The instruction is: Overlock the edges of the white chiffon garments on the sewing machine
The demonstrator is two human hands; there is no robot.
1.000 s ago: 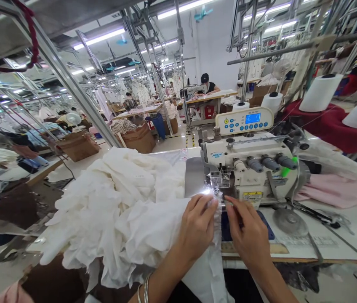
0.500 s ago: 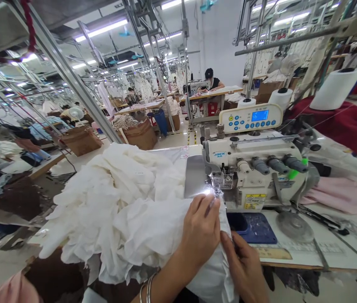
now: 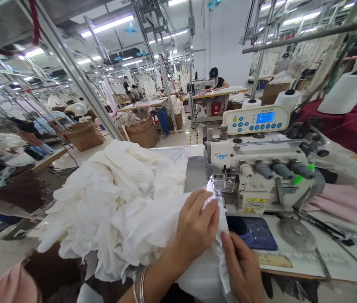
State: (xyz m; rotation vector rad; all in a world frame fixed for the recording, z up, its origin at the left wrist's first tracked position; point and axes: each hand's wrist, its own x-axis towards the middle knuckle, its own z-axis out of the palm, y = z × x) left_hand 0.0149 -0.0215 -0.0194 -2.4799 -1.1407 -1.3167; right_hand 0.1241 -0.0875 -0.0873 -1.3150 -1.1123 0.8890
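Observation:
White fabric (image 3: 153,221) lies bunched over the left of the sewing table, and one edge of it runs up to the presser foot of a white JACK overlock machine (image 3: 254,158). My left hand (image 3: 199,221) rests on this fabric just in front of the foot, fingers bent and gripping it near the edge. Lower down, my right hand (image 3: 243,265) pinches the fabric's right edge between thumb and fingers. Part of the fabric under my left palm is hidden. The needle area is partly covered by a clear guard (image 3: 229,183).
A blue tray (image 3: 256,233) and a round clear dish (image 3: 297,231) sit right of my hands. Pink cloth (image 3: 339,204) lies beyond them. Thread cones (image 3: 347,92) stand behind the machine. A co-worker (image 3: 218,80) sits at another machine further back.
My left hand has shifted slightly left relative to the presser foot, and a white fabric edge now shows beside the foot. The right hand keeps its pinch. The whole view has moved a little.

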